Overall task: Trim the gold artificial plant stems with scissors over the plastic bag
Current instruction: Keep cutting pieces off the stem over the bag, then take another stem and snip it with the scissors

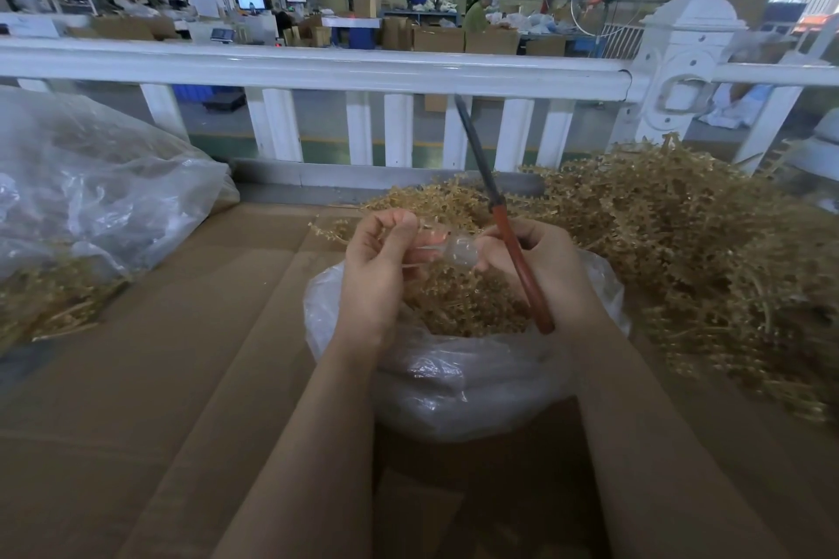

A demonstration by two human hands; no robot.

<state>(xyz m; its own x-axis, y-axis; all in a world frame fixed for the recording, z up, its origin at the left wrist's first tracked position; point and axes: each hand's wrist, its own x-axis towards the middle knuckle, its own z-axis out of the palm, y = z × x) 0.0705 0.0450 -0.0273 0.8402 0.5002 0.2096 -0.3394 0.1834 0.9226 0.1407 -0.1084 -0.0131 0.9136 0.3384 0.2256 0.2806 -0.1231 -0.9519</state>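
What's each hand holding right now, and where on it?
Right hand grips the scissors by the red handles, blades pointing up. Left hand pinches a gold stem near its end, above the plastic bag.

Hands: two, left hand [379,268]; right hand [540,268]
Scissors [504,222]: one
Plastic bags: two, open bag [454,377] at 6 o'clock; full bag [91,186] at 9 o'clock
Loose gold stem heaps [703,250]: one, at 3 o'clock

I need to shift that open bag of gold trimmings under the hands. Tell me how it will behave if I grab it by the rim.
The plastic bag is thin and crumpled, so it will probably sag rather than hold shape. The gold trimmings look wiry and loose, likely light but apt to spill over the open rim.
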